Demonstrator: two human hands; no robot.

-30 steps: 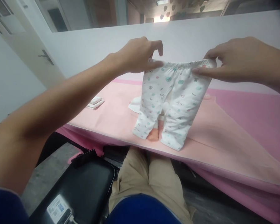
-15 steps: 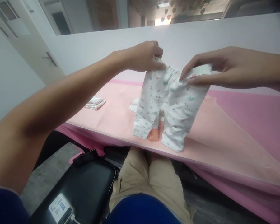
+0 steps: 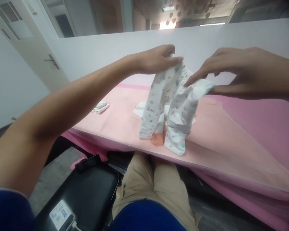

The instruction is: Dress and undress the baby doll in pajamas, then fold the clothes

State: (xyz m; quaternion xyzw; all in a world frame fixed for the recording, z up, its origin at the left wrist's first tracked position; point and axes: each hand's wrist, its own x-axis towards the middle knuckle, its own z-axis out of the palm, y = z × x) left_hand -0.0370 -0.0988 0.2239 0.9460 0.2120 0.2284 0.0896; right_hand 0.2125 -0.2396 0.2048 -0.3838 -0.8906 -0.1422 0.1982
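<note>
A small pair of white baby pants [image 3: 180, 112] with green, pink and dark prints hangs above the table, legs downward. My left hand [image 3: 162, 59] pinches the waistband at its left end. At the other end of the waistband, my right hand [image 3: 226, 69] grips the cloth between thumb and fingers. The waist is folding inward between the hands. Behind the pants, a white garment [image 3: 140, 109] lies on the table, mostly hidden. An orange-brown piece [image 3: 158, 139] shows between the trouser legs near the table's front edge; I cannot make out what it is.
A pink cloth [image 3: 231, 141] covers the table. Folded white printed clothes [image 3: 101, 107] lie at the left. Below on the left is a black chair seat [image 3: 86, 189] with a white device and cable [image 3: 62, 215]. A white wall [image 3: 98, 48] rises behind the table.
My left hand has moved right, toward my right hand, and the waistband has bent between them. My right hand has tilted its end of the pants. Both hands keep their hold.
</note>
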